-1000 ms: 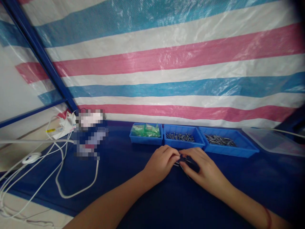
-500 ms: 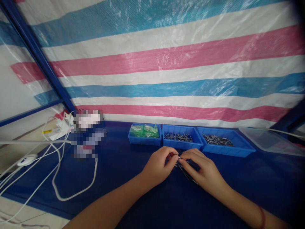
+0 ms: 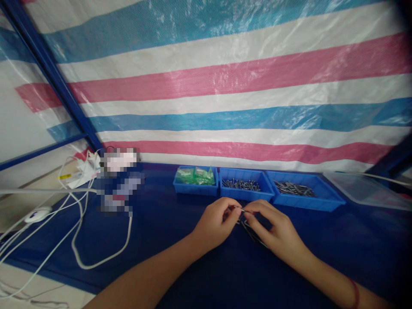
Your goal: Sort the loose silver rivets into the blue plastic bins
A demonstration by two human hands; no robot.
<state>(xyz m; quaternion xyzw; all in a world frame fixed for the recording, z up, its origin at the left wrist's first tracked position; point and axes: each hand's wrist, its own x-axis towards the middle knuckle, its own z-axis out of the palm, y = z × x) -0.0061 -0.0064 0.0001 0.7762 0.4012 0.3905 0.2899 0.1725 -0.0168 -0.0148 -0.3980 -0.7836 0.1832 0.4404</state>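
My left hand (image 3: pixel 219 221) and my right hand (image 3: pixel 270 223) meet over the blue tabletop (image 3: pixel 206 274), fingertips close together. Both are closed in a pinch on a thin, shiny metal piece (image 3: pixel 242 210), which spans the small gap between them. Fingers cover most of it, so its exact kind cannot be made out. Below and between the hands lie several thin dark metal rods (image 3: pixel 252 234) on the table, partly hidden by my right hand.
Behind the hands stand three blue bins: one with green packets (image 3: pixel 203 177), one with screws (image 3: pixel 243 185), one with thin metal pieces (image 3: pixel 294 189). A clear plastic lid (image 3: pixel 363 189) lies far right. White cables (image 3: pixel 96 267) and blurred-out items (image 3: pixel 119 184) occupy the left.
The right fingertips have shifted slightly away from the left ones, and a little more of the thin metal piece shows between them. Otherwise the hands stay in place.
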